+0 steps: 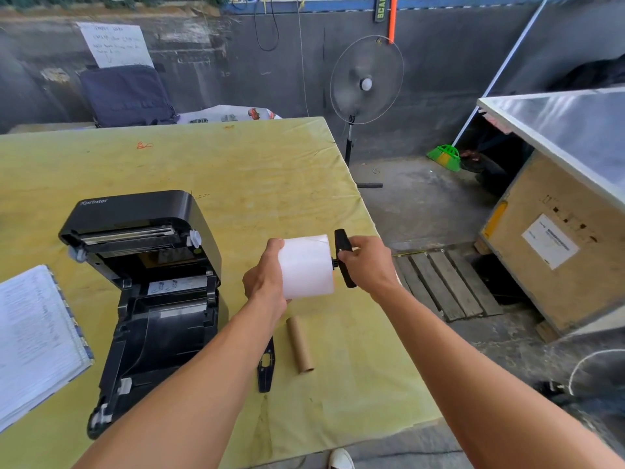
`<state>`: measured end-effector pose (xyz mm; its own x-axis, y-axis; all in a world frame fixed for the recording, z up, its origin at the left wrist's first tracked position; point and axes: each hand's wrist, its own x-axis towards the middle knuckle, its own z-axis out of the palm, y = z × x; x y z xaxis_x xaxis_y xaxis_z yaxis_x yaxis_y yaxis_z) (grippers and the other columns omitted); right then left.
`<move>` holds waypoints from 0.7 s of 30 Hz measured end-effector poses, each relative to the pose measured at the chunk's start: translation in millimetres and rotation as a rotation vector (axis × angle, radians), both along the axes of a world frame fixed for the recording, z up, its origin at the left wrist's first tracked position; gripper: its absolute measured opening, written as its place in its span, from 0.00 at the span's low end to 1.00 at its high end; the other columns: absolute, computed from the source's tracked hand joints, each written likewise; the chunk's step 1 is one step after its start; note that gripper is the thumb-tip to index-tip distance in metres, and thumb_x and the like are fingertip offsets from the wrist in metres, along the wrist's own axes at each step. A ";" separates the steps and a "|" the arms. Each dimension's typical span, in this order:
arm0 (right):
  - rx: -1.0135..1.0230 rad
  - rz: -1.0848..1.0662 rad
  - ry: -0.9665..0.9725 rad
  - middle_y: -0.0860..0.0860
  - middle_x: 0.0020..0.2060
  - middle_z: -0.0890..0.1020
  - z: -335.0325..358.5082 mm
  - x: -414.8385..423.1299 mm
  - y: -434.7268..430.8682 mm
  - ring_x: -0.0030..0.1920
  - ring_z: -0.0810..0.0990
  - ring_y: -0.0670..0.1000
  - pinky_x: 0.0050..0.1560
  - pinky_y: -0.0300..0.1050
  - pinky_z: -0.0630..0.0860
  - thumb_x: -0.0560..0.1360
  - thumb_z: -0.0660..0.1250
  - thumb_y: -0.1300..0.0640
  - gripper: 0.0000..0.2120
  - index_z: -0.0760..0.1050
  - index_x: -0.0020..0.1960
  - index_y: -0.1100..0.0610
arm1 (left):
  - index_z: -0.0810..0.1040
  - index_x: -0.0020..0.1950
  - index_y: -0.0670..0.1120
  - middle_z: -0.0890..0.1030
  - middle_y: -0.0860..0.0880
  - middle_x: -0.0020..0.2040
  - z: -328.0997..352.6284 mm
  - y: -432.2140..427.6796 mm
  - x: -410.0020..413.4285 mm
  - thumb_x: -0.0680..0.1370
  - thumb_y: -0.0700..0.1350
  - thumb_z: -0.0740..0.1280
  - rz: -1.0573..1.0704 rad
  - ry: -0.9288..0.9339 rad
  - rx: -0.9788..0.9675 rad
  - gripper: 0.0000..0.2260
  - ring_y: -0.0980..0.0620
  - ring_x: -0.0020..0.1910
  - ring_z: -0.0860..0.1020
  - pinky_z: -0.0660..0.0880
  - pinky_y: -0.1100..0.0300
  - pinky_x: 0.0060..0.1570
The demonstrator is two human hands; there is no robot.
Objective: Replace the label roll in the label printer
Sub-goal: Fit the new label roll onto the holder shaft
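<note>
Fresh label roll (306, 265) held up, right of the open printer (145, 286)

Nearest, right of the printer, a bare cardboard core (300, 345) and a black guide plate (265, 365) lie on the yellow desk (253, 170). Above them the left hand (267, 282) grips the roll's left end, and the right hand (368, 262) pinches the black spindle flange (343, 255) (just off the roll's right end).

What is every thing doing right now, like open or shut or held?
Label printer: lid open, roll bay empty.
White label roll: off the table, held by the left hand, black spindle through it.
Spindle guide plate: at the roll's end, pinched by the right hand.
Cardboard core: bare, lying on the table.
Loose black guide plate: lying flat beside the core.
Standing fan: blades blurred, likely running.
</note>
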<state>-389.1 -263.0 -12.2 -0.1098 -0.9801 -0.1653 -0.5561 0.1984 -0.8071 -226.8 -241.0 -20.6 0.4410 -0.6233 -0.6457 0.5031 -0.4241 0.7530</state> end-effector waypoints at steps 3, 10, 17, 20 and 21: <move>-0.008 0.068 0.028 0.57 0.46 0.83 5.8 6.6 6.8 0.43 0.79 0.60 0.36 0.44 0.69 0.79 0.60 0.63 0.15 0.82 0.59 0.55 | 0.75 0.41 0.46 0.81 0.46 0.40 5.1 0.3 -2.8 0.53 0.61 0.74 -0.002 -0.006 -0.005 0.26 0.45 0.33 0.81 0.79 0.55 0.28; 0.033 0.134 -0.170 0.63 0.44 0.85 13.9 3.8 17.0 0.46 0.81 0.67 0.54 0.65 0.81 0.68 0.52 0.70 0.24 0.85 0.50 0.60 | 0.75 0.43 0.47 0.82 0.45 0.43 12.8 1.0 -1.8 0.57 0.60 0.74 -0.005 -0.003 -0.034 0.23 0.45 0.36 0.81 0.77 0.58 0.28; -0.035 0.047 -0.303 0.59 0.54 0.86 12.8 -1.5 17.2 0.53 0.85 0.57 0.59 0.53 0.82 0.78 0.62 0.70 0.17 0.82 0.62 0.63 | 0.75 0.43 0.47 0.80 0.46 0.41 17.9 -3.1 -0.4 0.61 0.58 0.74 -0.041 -0.023 -0.063 0.20 0.45 0.35 0.80 0.77 0.57 0.30; -0.055 0.078 -0.300 0.59 0.50 0.87 19.2 -7.0 14.9 0.49 0.86 0.55 0.55 0.49 0.83 0.77 0.66 0.69 0.13 0.83 0.59 0.64 | 0.75 0.43 0.47 0.80 0.47 0.41 19.5 -4.7 -1.9 0.61 0.58 0.74 -0.061 -0.025 -0.077 0.20 0.45 0.35 0.80 0.78 0.56 0.33; -0.053 0.086 -0.295 0.59 0.49 0.87 21.5 -8.5 13.5 0.49 0.86 0.55 0.53 0.47 0.84 0.76 0.67 0.69 0.13 0.83 0.59 0.65 | 0.75 0.43 0.48 0.80 0.47 0.41 20.0 -5.0 -2.4 0.60 0.58 0.74 -0.066 -0.028 -0.082 0.20 0.45 0.35 0.80 0.78 0.56 0.32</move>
<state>-397.6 -249.4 9.2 0.0191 -0.9918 -0.1262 -0.3096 0.1142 -0.9440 -229.2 -246.0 -0.6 0.4148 -0.7017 -0.5793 0.4546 -0.3917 0.7999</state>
